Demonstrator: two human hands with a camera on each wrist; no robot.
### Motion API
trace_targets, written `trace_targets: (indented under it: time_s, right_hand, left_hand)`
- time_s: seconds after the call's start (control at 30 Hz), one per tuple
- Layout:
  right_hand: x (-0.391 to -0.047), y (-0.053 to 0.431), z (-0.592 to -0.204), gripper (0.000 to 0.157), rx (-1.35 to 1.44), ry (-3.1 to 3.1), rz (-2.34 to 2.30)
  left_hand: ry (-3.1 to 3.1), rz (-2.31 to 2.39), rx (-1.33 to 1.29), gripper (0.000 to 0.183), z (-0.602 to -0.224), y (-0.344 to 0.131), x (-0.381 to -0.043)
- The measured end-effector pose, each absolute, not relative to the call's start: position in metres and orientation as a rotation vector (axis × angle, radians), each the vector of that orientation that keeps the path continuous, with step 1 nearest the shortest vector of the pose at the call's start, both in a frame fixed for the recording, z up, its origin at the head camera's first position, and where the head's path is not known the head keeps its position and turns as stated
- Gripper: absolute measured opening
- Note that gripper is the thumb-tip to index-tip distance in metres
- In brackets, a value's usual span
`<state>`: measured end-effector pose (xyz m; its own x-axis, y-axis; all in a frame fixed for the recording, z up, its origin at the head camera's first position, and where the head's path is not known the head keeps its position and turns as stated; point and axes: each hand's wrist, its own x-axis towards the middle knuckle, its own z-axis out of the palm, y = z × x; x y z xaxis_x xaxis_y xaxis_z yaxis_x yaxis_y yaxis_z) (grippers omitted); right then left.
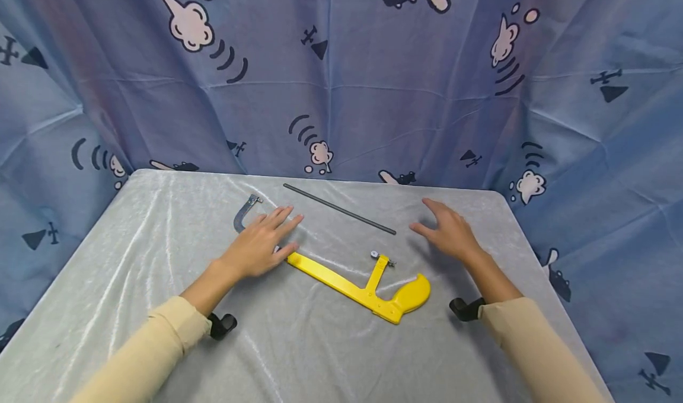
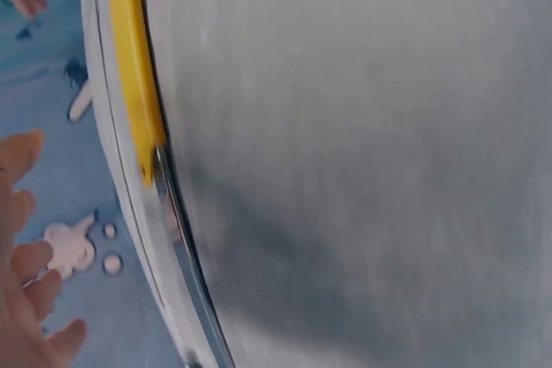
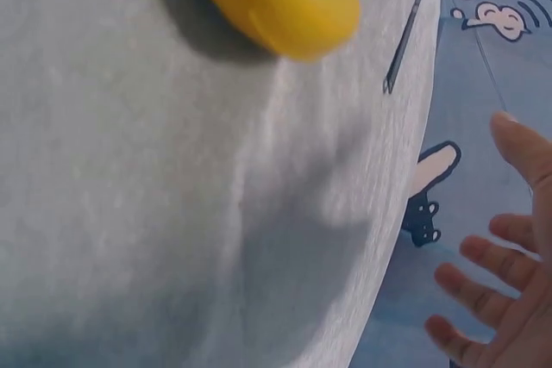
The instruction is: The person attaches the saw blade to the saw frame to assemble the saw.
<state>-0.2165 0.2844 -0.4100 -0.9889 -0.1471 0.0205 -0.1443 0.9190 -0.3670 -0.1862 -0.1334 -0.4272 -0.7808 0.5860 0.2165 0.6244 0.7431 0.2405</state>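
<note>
A yellow hacksaw frame lies on the table without a blade fitted, its handle toward the right. Its grey metal front arm bends up at the far left, partly hidden in the head view by my left hand. That hand hovers over the join of the yellow and metal parts with fingers spread, holding nothing. Behind the frame lies a thin dark strip, apparently a hacksaw blade. My right hand is held above the table, right of the blade's near end, fingers apart and nothing in them.
A pale grey velvety cloth covers the table. Blue patterned curtain hangs along the back and both sides. Black wrist straps show at both cuffs.
</note>
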Motion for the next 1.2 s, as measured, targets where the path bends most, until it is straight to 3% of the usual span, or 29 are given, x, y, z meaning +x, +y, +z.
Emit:
trace_targets:
  time_s: [0.8, 1.2]
  right_hand:
    - [-0.235, 0.255, -0.425, 0.044, -0.434, 2.873, -1.035]
    - [-0.244, 0.245, -0.427, 0.042, -0.365, 2.762, -1.075]
  left_hand:
    - [-2.855, -0.759, -1.337, 0.052, -0.438, -0.067, -0.162]
    - [-2.962, -1.211, -1.342, 0.056, -0.441, -0.043, -0.163]
